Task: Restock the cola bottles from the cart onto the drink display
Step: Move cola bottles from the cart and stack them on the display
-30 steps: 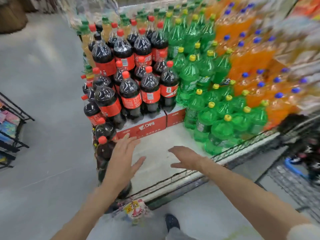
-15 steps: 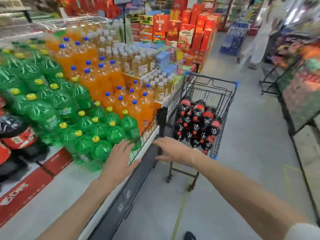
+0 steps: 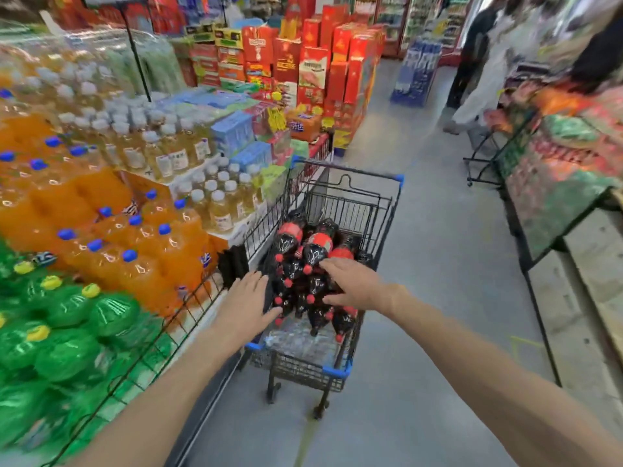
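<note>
Restocking looks unfinished, I judge: cola bottles (image 3: 312, 264) heaped in the cart (image 3: 362, 203), against its left side. My left hand (image 3: 244, 305) and right hand (image 3: 357, 283) reach in, fingers spread, gripping nothing.

A supermarket: stacked drink displays (image 3: 101, 230), shopping cart (image 3: 391, 210), aisle.

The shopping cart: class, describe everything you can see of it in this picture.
The shopping cart is a black wire basket with blue corner caps, standing upright on small castors on the grey aisle floor, close beside the drink display. Red-capped cola bottles lie piled inside over crumpled clear plastic wrap. The left hand and right hand reach over the pile, fingers spread, gripping nothing.
</note>
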{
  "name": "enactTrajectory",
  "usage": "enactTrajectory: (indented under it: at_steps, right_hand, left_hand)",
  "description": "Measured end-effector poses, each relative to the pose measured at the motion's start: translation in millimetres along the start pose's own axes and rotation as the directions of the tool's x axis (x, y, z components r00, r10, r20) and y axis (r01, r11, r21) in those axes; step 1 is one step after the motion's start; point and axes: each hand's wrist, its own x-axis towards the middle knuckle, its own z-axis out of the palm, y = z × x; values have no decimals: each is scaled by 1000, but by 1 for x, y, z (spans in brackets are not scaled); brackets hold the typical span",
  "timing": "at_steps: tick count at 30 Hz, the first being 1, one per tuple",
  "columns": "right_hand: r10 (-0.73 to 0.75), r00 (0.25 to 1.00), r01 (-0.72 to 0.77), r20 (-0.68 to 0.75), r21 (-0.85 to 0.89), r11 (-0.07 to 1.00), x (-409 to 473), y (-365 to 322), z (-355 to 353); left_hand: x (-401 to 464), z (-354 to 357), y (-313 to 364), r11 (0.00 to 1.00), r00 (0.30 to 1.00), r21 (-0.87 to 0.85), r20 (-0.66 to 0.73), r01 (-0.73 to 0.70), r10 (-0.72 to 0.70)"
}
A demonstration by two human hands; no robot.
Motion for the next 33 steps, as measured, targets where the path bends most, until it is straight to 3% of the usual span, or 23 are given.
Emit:
enactTrajectory:
  at_steps: [7,13,20,22,24,27,30,32,33]
  right_hand:
    - [12,999,-11,32,-37,999,86,120,16]
    - [2,987,10,158,-72,997,158,201,16]
    - [-111,939,152,326,-104,983,260,269,35]
    - [-176,916,226,360,-102,969,304,285,43]
    - [-249,887,313,389,-109,944,345,296,52]
    - [-329,836,402,439,-84,912,412,309,72]
    - [-412,795,501,445,-100,860,470,317,93]
    - [-465,757,579,460,-143,802,497,319,102]
    - [-488,737,617,467,-169,769,508,318,107]
  left_hand:
    - [133,38,-2,997,998,-44,15,64,-63]
    - [218,71,7,973,981,-136,85,187,-177]
    - [264,103,8,835,899,-331,178,439,-401]
    - [277,122,6,712,827,-423,251,561,-503]
    - [292,148,6,516,721,-526,324,676,-612]
    - [323,160,16,96,496,-667,441,739,-748]
    - [362,171,21,-286,291,-783,503,553,-814]
    - [388,181,23,-594,127,-753,644,282,-755]
    - [398,185,23,-700,129,-708,706,94,-696]
